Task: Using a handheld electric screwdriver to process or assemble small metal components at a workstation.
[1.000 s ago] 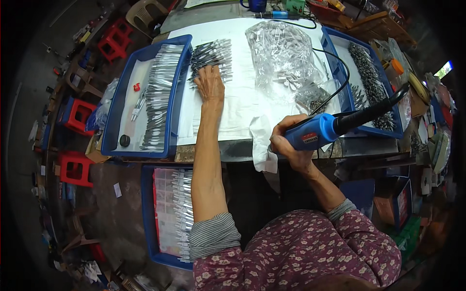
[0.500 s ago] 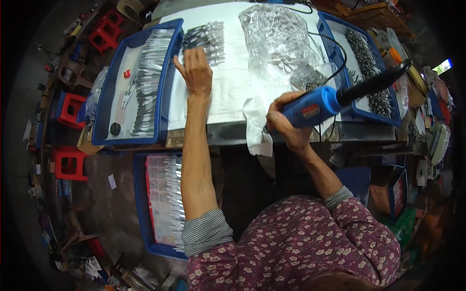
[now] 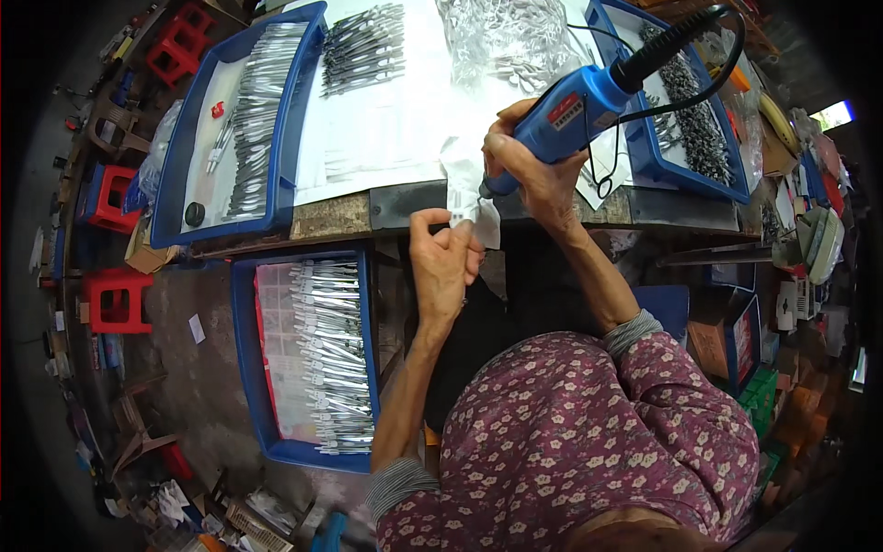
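Observation:
My right hand (image 3: 536,175) is wrapped round a blue corded power tool (image 3: 575,112), held at a slant with its narrow dark nose pointing down toward the table's front edge. Just left of that nose is my left hand (image 3: 443,271), its thumb and fingertips pinched together. What they pinch is too small and hidden to name. Behind the fingertips a crumpled white paper (image 3: 462,164) hangs over the edge. Farther back, rows of dark and silver slim pen-like parts (image 3: 365,48) lie on white sheeting (image 3: 368,138).
A blue tray (image 3: 287,179) of slim silver pieces stands at left; another blue tray (image 3: 371,340) of them sits lower down. Far right, a blue tray (image 3: 681,175) holds small dark parts. A clear plastic bag (image 3: 506,37) of parts lies at the back. The black cord (image 3: 676,106) loops at right.
My left hand has come back from the rows of slim parts to the table's front edge, beside the tool's nose. The view has shifted, and the tool stays in my right hand.

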Demonstrator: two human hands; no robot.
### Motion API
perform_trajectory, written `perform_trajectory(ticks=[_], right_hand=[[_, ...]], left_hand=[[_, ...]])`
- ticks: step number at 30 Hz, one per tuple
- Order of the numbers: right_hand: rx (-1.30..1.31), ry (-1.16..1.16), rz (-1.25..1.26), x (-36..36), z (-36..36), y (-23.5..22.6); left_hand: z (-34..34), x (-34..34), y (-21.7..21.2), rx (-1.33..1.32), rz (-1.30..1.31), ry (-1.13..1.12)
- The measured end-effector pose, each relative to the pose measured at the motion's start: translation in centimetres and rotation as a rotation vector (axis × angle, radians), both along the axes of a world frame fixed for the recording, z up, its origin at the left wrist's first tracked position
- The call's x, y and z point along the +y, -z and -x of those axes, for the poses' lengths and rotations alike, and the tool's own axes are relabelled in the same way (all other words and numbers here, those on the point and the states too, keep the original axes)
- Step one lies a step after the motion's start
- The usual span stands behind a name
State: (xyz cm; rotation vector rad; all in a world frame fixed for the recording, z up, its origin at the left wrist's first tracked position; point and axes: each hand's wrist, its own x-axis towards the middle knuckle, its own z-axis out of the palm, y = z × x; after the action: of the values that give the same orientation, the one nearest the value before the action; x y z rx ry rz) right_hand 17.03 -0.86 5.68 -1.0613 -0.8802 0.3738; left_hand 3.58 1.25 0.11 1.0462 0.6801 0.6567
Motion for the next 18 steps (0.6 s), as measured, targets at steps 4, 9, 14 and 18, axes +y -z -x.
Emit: perform_trajectory(ticks=[4, 9, 14, 18], right_hand=[[-0.016, -0.014, -0.002, -0.1, 0.2, -0.4], [-0.08, -0.03, -0.049, -0.8, 0.4, -1.4], [-0.123, -0.032, -0.068, -1.0, 0.5, -1.6], [-0.145, -0.014, -0.033, -1.1, 0.6, -1.6]], left_hand=[[-1.3, -1.0, 0.8, 0.037, 0.003, 0.039], [-2.4, -0.9, 1.3, 0.091, 0.01, 0.028], [-2.6, -0.8, 1.7, 0.001, 0.066, 0.048], [-2.6, -0.9, 1.7, -0.047, 0.108, 0.044]])
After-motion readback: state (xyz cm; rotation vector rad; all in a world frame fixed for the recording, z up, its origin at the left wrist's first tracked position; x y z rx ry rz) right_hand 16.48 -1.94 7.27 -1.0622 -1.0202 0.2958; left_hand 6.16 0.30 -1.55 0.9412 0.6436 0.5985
